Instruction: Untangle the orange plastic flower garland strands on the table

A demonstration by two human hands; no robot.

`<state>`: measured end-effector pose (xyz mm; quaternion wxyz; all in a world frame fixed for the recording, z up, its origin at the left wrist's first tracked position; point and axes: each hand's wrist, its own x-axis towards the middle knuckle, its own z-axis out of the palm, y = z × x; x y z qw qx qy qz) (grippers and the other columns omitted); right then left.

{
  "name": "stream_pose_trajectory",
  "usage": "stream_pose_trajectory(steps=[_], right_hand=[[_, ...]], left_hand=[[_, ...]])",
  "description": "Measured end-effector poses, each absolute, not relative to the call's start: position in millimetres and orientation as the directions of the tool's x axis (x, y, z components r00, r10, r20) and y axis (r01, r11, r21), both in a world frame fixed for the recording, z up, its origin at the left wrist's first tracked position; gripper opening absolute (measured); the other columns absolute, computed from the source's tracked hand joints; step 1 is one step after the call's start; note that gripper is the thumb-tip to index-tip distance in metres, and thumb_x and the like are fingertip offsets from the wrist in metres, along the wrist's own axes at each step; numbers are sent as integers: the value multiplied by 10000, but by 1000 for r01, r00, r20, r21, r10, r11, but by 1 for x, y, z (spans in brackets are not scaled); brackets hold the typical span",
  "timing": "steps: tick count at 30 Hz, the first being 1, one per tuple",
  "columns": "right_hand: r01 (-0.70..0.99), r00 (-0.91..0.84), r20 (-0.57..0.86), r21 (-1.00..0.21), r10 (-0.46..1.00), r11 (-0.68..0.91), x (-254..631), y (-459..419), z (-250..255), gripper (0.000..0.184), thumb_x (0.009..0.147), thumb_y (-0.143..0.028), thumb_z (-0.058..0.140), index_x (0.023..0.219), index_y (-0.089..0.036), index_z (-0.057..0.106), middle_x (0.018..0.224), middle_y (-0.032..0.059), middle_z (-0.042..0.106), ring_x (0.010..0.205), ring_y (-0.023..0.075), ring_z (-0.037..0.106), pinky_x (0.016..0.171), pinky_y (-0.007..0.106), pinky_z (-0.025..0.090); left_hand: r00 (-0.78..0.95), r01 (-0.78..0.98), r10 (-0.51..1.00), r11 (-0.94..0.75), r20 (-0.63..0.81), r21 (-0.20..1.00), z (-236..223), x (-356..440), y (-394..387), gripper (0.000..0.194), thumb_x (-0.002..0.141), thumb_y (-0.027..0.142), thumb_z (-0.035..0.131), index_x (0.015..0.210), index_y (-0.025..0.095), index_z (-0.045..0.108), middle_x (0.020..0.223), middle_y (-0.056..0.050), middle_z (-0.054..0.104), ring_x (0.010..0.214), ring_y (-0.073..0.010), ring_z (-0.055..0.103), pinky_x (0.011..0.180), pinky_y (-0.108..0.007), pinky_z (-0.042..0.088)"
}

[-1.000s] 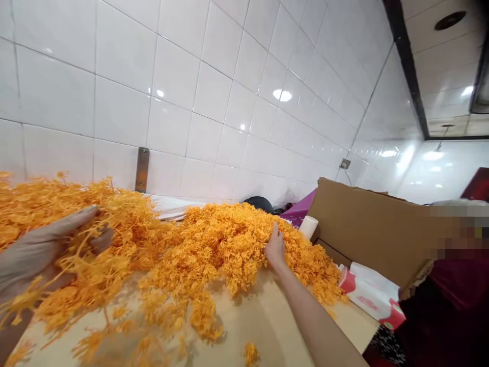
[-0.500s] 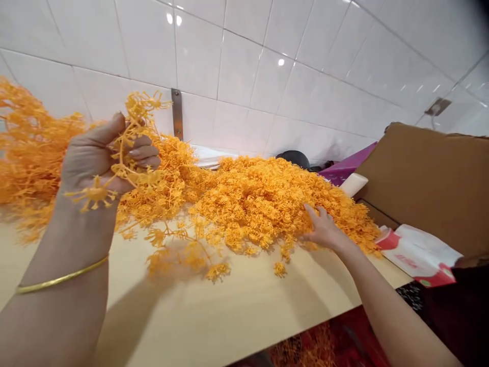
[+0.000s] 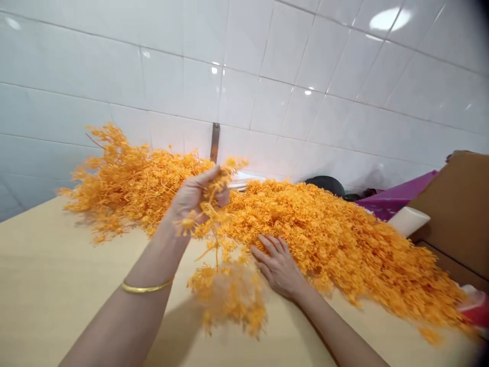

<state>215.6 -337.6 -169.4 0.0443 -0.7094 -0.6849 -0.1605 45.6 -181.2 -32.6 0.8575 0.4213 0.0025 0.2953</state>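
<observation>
My left hand (image 3: 190, 199), with a gold bangle (image 3: 147, 288) on its wrist, is closed round an orange plastic flower sprig (image 3: 214, 214). Spiky little flowers stick out past the fingers, and a blurred cluster (image 3: 233, 293) hangs below over the table. Right of it, my right hand (image 3: 281, 269) lies palm down with fingers stretched out at the near edge of a large heap of orange sprigs (image 3: 332, 229). The fingertips touch the heap, and nothing shows gripped in them. A second mass of orange sprigs (image 3: 141, 178) lies behind and left of my left hand.
The pale wooden table (image 3: 57, 285) runs along a white tiled wall (image 3: 160, 81) with a metal strip (image 3: 215, 142). At the right stand a cardboard box (image 3: 454, 204), a white roll (image 3: 408, 221) and purple plastic (image 3: 401, 196). A black round thing (image 3: 324, 184) sits behind the heap.
The view has turned to the left. My left hand keeps hold of the sprig, and the hanging cluster has come nearer. My right hand has moved left along the heap, closer to my left hand.
</observation>
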Motion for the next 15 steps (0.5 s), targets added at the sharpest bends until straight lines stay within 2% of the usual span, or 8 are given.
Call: stream_pose_trajectory(steps=[3, 6, 8, 11, 13, 15], right_hand=[[968, 74, 325, 205, 943, -147, 244, -319, -175, 361, 851, -306, 310, 1180, -283, 456, 1285, 57, 359, 1178, 235, 265, 975, 429, 180], [949, 91, 321, 259, 942, -180, 250, -309, -174, 345, 847, -288, 317, 1152, -270, 476, 1240, 74, 401, 1141, 249, 309, 940, 431, 227], [942, 97, 302, 281, 948, -186, 240, -308, -168, 328, 833, -286, 349, 1127, -254, 491, 1214, 92, 417, 1101, 266, 348, 883, 429, 289], [948, 64, 276, 284, 959, -145, 218, -310, -153, 361, 798, -285, 427, 1155, -243, 458, 1174, 126, 437, 978, 266, 433, 751, 387, 373], [958, -31, 300, 282, 953, -58, 204, -308, -146, 417, 791, -267, 447, 1204, -235, 407, 1165, 136, 441, 933, 251, 447, 728, 370, 380], [951, -181, 349, 302, 919, 73, 193, -299, -148, 408, 802, -237, 430, 1209, -253, 398, 1197, 111, 425, 947, 236, 432, 774, 377, 359]], left_hand=[[856, -363, 517, 554, 33, 749, -58, 67, -169, 152, 751, 268, 501, 665, 148, 465, 469, 33, 379, 365, -54, 353, 361, -179, 239], [852, -314, 522, 580, -47, 752, -72, 76, -158, 147, 749, 258, 503, 669, 140, 468, 458, 30, 382, 358, -59, 361, 350, -177, 249], [845, -344, 535, 576, -23, 742, -70, 72, -155, 152, 749, 249, 509, 655, 140, 457, 465, 29, 390, 362, -59, 366, 349, -174, 260], [834, -430, 543, 536, 93, 726, -56, 57, -156, 160, 767, 234, 485, 644, 135, 459, 495, 19, 416, 371, -55, 368, 349, -168, 265], [837, -471, 516, 508, 183, 721, -43, 46, -160, 199, 797, 240, 432, 635, 129, 468, 481, 17, 403, 361, -53, 355, 344, -166, 257], [845, -486, 477, 499, 241, 718, -33, 38, -166, 249, 814, 251, 394, 610, 128, 465, 454, 21, 382, 339, -48, 330, 333, -164, 244]])
